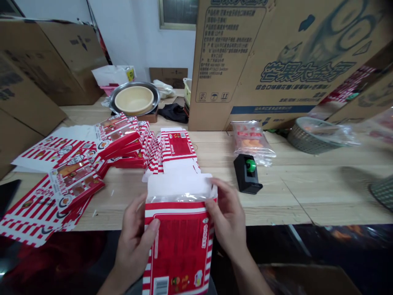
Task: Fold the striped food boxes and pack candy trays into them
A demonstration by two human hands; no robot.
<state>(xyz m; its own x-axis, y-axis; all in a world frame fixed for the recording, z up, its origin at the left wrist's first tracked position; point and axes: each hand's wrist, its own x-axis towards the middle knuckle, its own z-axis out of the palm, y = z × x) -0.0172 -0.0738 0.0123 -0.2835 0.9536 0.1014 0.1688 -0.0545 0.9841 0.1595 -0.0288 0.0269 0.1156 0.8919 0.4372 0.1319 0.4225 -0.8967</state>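
Observation:
In both hands I hold a red-and-white striped paper carton [179, 250] upright, its white inner flap [179, 184] standing open at the top. My left hand [135, 241] grips its left side, thumb on the red face. My right hand [225, 215] pinches the upper right edge, fingers behind and near the flap. Beyond the hands, several folded cartons of the same print [116, 139] lie in a loose pile, and flat printed blanks [46, 205] spread over the table's left side. Another opened carton [178, 147] stands just past my hands.
A black block with a green knob [247, 174] and a clear bag of orange items [251, 141] sit on the wooden table [285, 196]. Behind stand large printed cardboard boxes [270, 61], a metal basin holding a beige bowl [134, 100], and a woven basket [310, 135].

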